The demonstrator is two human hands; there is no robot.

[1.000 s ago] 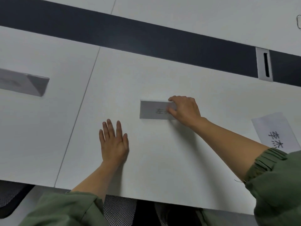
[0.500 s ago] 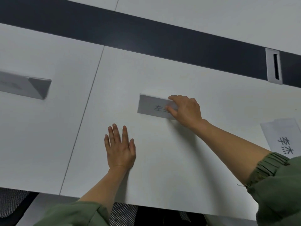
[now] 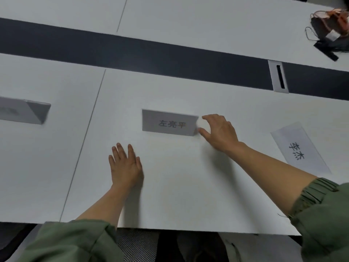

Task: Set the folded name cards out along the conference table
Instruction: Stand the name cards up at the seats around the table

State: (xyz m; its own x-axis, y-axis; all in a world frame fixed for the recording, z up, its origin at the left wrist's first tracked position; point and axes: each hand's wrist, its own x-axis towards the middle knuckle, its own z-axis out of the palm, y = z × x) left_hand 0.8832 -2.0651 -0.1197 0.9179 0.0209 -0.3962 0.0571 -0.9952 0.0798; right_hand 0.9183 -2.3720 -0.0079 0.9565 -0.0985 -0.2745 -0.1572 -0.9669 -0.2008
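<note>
Right hand (image 3: 220, 132) has come off the folded name card (image 3: 169, 123), which it was pinching a moment ago; thumb and forefinger are now spread just beside the card's right end, and I can't tell if a fingertip touches it. Card stands tented mid-panel on the conference table (image 3: 188, 195), printed face toward the camera. Left hand (image 3: 125, 165) lies flat on the table, fingers straight, holding nothing. Another tented card (image 3: 24, 112) stands well left; an unplaced card (image 3: 300, 148) lies flat on the right. Risk: pulling back, a finger or the sleeve clips the light card and skews or tips it.
</note>
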